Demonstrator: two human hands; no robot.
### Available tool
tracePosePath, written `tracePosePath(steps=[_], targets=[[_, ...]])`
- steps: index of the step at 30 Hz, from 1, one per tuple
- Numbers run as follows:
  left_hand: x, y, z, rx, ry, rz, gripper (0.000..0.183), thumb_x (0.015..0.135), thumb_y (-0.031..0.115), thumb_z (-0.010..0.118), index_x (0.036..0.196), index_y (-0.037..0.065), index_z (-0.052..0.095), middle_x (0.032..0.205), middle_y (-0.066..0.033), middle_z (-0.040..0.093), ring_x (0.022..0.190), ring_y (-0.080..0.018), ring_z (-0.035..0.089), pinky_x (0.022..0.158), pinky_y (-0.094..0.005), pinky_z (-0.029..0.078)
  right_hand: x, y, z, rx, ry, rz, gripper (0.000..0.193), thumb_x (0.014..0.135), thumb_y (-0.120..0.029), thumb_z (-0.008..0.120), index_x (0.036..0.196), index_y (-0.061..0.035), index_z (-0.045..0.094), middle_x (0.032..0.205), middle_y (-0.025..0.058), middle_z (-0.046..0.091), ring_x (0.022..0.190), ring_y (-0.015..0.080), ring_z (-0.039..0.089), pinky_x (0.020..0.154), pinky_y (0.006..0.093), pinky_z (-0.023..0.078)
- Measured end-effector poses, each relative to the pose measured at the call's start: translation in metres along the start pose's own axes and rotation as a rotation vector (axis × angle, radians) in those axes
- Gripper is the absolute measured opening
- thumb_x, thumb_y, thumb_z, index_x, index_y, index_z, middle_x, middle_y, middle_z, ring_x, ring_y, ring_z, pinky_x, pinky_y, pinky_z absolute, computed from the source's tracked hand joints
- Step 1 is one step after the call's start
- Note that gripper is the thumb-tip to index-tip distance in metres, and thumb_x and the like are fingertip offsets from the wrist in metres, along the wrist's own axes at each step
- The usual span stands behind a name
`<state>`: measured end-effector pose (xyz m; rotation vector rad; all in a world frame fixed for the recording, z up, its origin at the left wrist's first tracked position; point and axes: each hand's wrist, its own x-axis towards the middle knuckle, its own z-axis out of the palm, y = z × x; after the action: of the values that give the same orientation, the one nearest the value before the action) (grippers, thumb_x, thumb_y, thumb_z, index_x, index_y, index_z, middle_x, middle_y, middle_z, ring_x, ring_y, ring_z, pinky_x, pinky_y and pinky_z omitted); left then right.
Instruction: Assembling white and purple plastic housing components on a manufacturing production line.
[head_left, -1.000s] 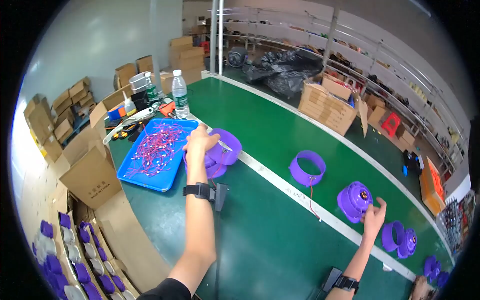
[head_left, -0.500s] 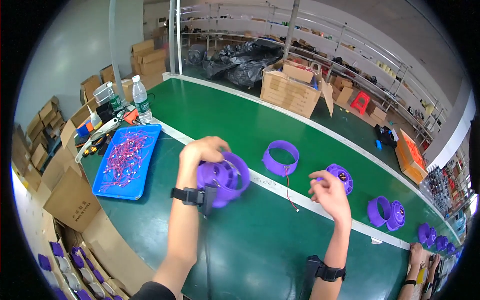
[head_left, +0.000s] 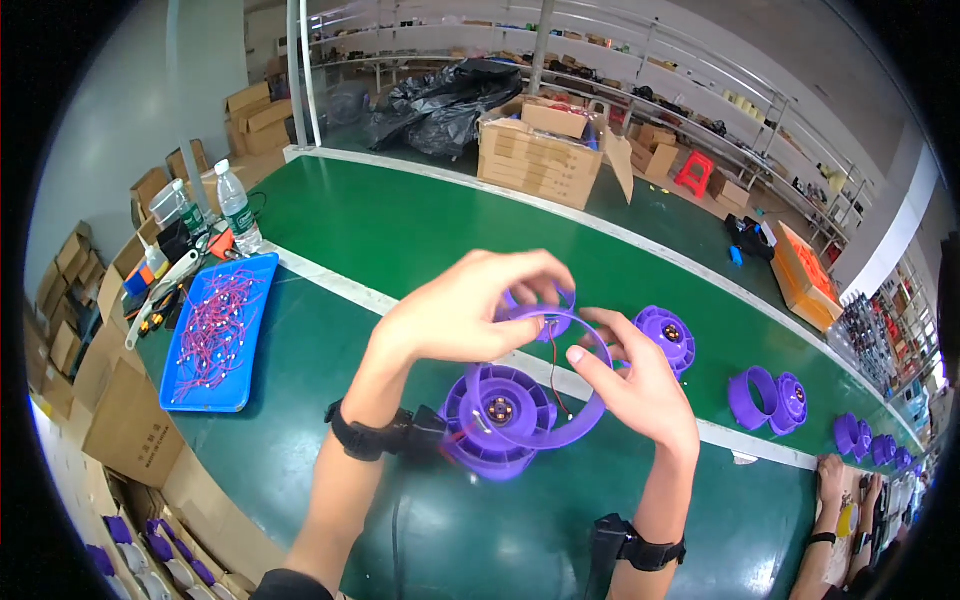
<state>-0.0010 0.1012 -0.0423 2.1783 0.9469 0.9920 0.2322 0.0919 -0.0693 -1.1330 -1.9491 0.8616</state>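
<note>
Both hands hold a purple plastic ring (head_left: 577,430), tilted in front of me. My left hand (head_left: 470,305) pinches its upper rim with thumb and fingers, and my right hand (head_left: 640,385) grips its right side. Just behind and below the ring, a purple finned fan housing (head_left: 492,462) with a round metal-dotted centre stands on the green table. The ring partly covers it. A short reddish wire blurs near the housing's left side. Beyond my left fingers is a second purple ring (head_left: 565,300), mostly hidden, with a thin red wire (head_left: 556,375) hanging from it.
On the left lies a blue tray (head_left: 250,340) of tangled red wires, with water bottles (head_left: 237,208) and tools behind it. More purple housings (head_left: 665,340) and rings (head_left: 750,398) line the green belt to the right. Another person's hand (head_left: 831,480) rests at the far right edge.
The ring has come away from beside the left wrist to between both hands. My right hand has closed on it, and the housing now shows on the table. The view has shifted slightly.
</note>
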Motion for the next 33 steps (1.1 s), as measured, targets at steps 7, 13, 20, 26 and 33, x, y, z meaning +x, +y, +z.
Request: tracePosePath(steps=[7, 13, 20, 26, 33], targets=[[0.000, 0.025, 0.017, -0.399, 0.109, 0.211, 0.069, 0.079, 0.021, 0.072, 0.138, -0.005, 0.047, 0.140, -0.0218, 0.055, 0.121, -0.0262, 0.060, 0.106, -0.0386, 0.046, -0.008, -0.023, -0.001, 0.289, 0.225, -0.201, 0.028, 0.076, 0.000, 0.065, 0.103, 0.0037, 0.061, 0.087, 0.0083, 0.063, 0.078, 0.0107, 0.059, 0.070, 0.0270, 0.051], [-0.008, 0.054, 0.033, -0.640, 0.330, 0.209, 0.042, 0.105, 0.030, 0.040, 0.110, -0.005, 0.062, 0.097, -0.0143, 0.069, 0.086, -0.0153, 0.066, 0.081, -0.0294, 0.052, -0.024, -0.048, -0.007, -0.119, 0.442, -0.654, 0.033, 0.060, -0.012, 0.069, 0.090, 0.0006, 0.064, 0.063, 0.0095, 0.058, 0.050, 0.0222, 0.060, 0.052, 0.0279, 0.047], [-0.021, 0.077, 0.039, -0.628, 0.332, 0.122, 0.052, 0.106, 0.031, 0.034, 0.090, -0.004, 0.068, 0.081, -0.0097, 0.068, 0.070, -0.0125, 0.059, 0.068, -0.0269, 0.048, -0.032, -0.050, -0.016, -0.161, 0.480, -0.762, 0.032, 0.050, -0.013, 0.065, 0.079, -0.0002, 0.064, 0.061, 0.0072, 0.059, 0.046, 0.0192, 0.055, 0.049, 0.0247, 0.043], [-0.023, 0.084, 0.034, -0.401, 0.287, 0.173, 0.036, 0.092, 0.031, 0.056, 0.091, -0.003, 0.067, 0.070, -0.0064, 0.067, 0.059, -0.0100, 0.059, 0.056, -0.0245, 0.043, -0.033, -0.048, -0.018, -0.157, 0.478, -0.747, 0.033, 0.049, -0.014, 0.062, 0.079, -0.0009, 0.063, 0.061, 0.0066, 0.059, 0.046, 0.0183, 0.055, 0.049, 0.0241, 0.041], [-0.020, 0.074, 0.029, -0.407, 0.207, 0.179, 0.015, 0.089, 0.013, 0.067, 0.091, -0.001, 0.065, 0.065, 0.0000, 0.062, 0.057, -0.0018, 0.050, 0.052, -0.0215, 0.036, -0.031, -0.052, -0.015, -0.211, 0.437, -0.780, 0.035, 0.050, -0.014, 0.064, 0.082, -0.0006, 0.064, 0.060, 0.0067, 0.058, 0.046, 0.0195, 0.056, 0.048, 0.0264, 0.042]])
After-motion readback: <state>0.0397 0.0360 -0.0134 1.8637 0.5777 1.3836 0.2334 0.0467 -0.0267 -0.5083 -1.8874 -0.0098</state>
